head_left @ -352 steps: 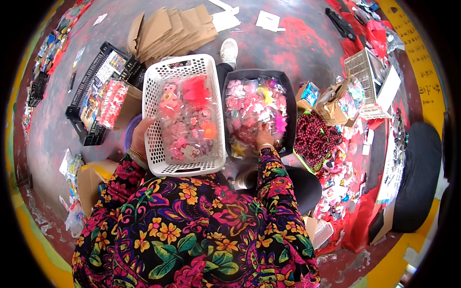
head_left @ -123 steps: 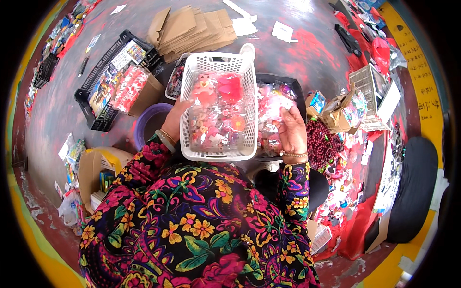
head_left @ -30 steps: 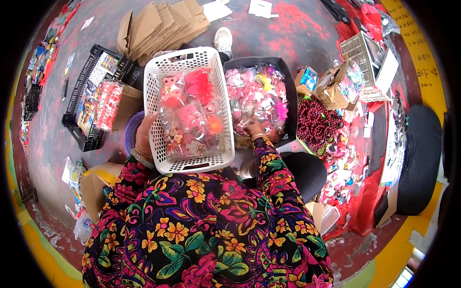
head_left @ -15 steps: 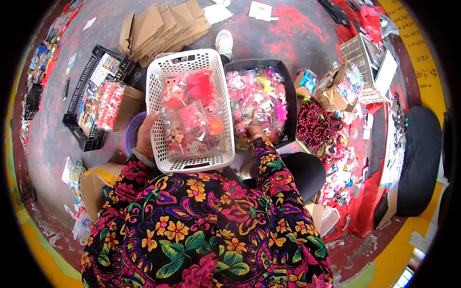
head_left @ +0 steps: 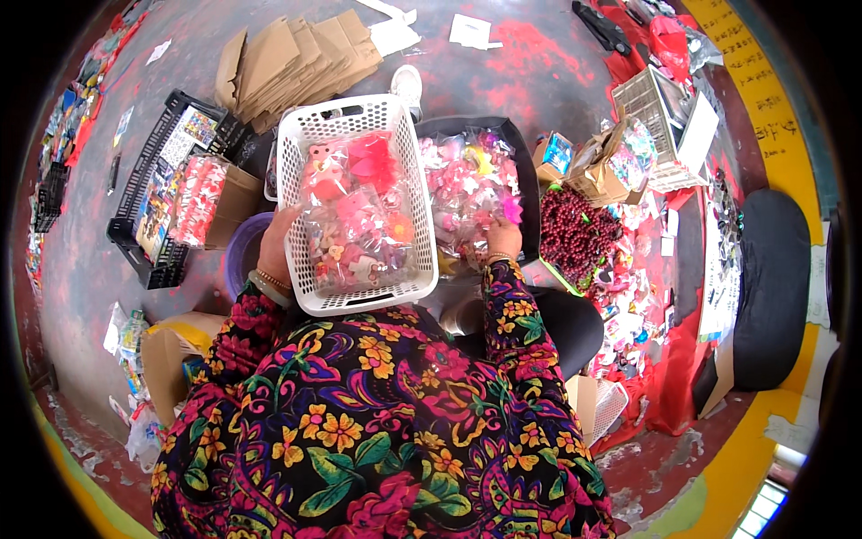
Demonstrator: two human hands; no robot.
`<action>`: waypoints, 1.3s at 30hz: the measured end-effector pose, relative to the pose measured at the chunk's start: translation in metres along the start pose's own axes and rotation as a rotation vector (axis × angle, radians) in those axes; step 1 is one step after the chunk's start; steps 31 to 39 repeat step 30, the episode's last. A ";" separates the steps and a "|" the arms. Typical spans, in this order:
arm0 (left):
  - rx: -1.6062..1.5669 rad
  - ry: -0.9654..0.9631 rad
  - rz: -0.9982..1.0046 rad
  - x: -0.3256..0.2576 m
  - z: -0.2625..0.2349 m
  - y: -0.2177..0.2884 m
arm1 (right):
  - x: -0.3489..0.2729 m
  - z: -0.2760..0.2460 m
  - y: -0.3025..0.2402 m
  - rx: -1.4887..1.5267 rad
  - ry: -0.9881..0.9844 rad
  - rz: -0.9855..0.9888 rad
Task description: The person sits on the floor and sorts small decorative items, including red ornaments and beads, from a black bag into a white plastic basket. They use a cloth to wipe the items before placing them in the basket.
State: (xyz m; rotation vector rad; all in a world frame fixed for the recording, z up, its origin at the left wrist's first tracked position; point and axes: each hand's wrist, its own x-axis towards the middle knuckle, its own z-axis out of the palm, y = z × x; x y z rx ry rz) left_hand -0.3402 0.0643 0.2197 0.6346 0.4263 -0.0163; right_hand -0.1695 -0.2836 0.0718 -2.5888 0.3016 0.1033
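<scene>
A white perforated plastic basket [head_left: 424,180] rests on my lap, tilted a little, with clear bags of pink and red trinkets [head_left: 359,211] lying in it. My left hand [head_left: 278,241] is closed on the basket's left wall. Just to the right is a black bin [head_left: 530,180] heaped with small clear packets [head_left: 462,193] of pink, white and yellow trinkets. My right hand [head_left: 505,239] reaches into its near right part, beside a bright pink piece [head_left: 512,210]. Its fingers look bent together among the packets; whatever they hold is hidden.
Flattened cardboard boxes [head_left: 301,67] lie ahead. On the left are a black crate [head_left: 135,238], a purple tub [head_left: 242,256] and a cardboard box [head_left: 166,368]. To the right, dark red beads [head_left: 582,238], open cartons [head_left: 597,171] and a pale crate [head_left: 669,175] crowd the floor.
My right hand has moved rightward and slightly farther forward in the black bin, to the bright pink piece. My left hand stays on the basket. The whole view has shifted slightly.
</scene>
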 end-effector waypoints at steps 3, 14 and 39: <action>-0.008 0.005 0.046 0.003 0.001 -0.003 | 0.009 -0.023 0.001 0.009 0.176 -0.052; 0.581 -0.112 0.315 0.006 -0.020 -0.006 | 0.003 -0.090 -0.030 1.224 0.037 -0.012; 0.214 -0.042 0.219 0.006 -0.007 -0.006 | -0.061 -0.117 -0.198 0.689 -0.428 -0.471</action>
